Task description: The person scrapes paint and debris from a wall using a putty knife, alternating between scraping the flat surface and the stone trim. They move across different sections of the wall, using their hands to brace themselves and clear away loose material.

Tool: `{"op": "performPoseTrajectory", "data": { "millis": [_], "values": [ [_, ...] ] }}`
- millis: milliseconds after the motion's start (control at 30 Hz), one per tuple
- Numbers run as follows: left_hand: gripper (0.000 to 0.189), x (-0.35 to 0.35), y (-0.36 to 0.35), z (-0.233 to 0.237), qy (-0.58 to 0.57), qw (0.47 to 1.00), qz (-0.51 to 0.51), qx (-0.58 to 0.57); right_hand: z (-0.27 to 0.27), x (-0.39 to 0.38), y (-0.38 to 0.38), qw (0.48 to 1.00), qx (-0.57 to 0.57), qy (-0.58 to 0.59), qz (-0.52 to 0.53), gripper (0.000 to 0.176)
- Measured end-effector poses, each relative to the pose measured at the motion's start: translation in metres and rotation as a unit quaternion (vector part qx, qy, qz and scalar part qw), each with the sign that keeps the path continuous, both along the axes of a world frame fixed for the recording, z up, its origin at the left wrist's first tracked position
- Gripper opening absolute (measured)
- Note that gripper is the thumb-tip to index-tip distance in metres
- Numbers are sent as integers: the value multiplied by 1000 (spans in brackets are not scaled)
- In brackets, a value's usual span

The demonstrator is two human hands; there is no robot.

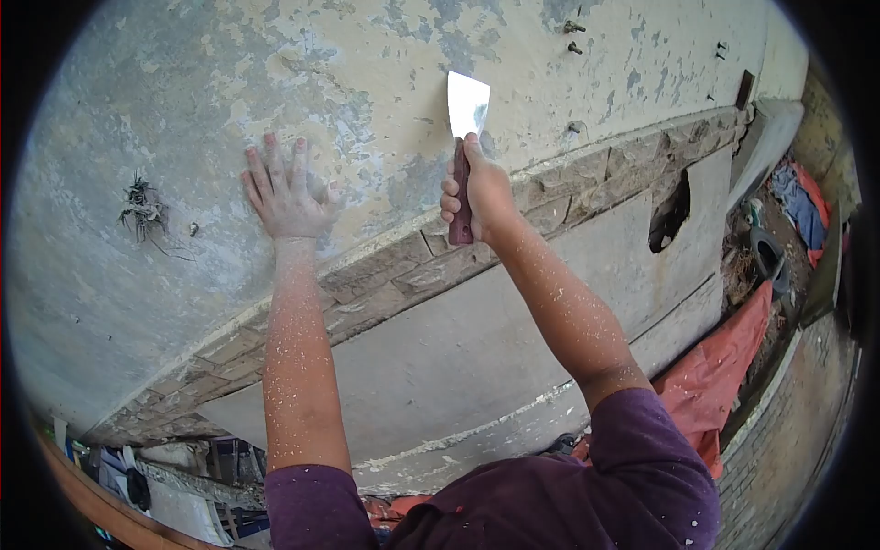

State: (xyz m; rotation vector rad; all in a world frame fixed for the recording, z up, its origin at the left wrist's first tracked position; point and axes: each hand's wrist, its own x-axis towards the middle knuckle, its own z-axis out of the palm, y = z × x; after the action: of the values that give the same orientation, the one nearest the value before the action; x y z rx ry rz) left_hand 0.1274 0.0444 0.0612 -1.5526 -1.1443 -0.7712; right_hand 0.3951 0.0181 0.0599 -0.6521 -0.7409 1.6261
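My left hand [291, 197] lies flat on the wall [385, 55], fingers spread, coated in pale dust. In my right hand [486, 191] is a putty knife [468, 103], gripped by its dark reddish-brown handle with the thumb along the top. Its wide shiny metal blade points up and lies over the wall surface in this view. Around both hands the wall shows patchy cream paint, with grey areas where the paint is gone. Paint flecks cover both forearms.
Bolts [574, 27] stick out of the wall at upper right, and a tuft of wires [142, 209] at left. A rough stone ledge [394, 266] runs below the hands. Lower down are a hole [670, 213], a red tarp [710, 376] and clutter [183, 477] at lower left.
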Motion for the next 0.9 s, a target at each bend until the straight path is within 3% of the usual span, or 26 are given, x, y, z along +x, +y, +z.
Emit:
{"op": "performPoseTrajectory", "data": {
  "millis": [167,367,533,700,900],
  "values": [
    [76,-1,4,1,0,1000,-16,7,112,64,60,982,152,50,-105,41],
    [76,0,-3,-1,-18,1000,-1,-14,24,26,6,997,26,-65,15,43],
    [79,-1,1,2,-25,1000,-15,-11,104,64,36,986,122,-99,-58,41],
    [78,2,-6,-1,-37,998,-4,-43,28,30,-1,991,48,-126,22,43],
    [78,1,-6,-1,-33,998,16,-48,126,41,32,961,156,-208,-90,43]
  ]
}}
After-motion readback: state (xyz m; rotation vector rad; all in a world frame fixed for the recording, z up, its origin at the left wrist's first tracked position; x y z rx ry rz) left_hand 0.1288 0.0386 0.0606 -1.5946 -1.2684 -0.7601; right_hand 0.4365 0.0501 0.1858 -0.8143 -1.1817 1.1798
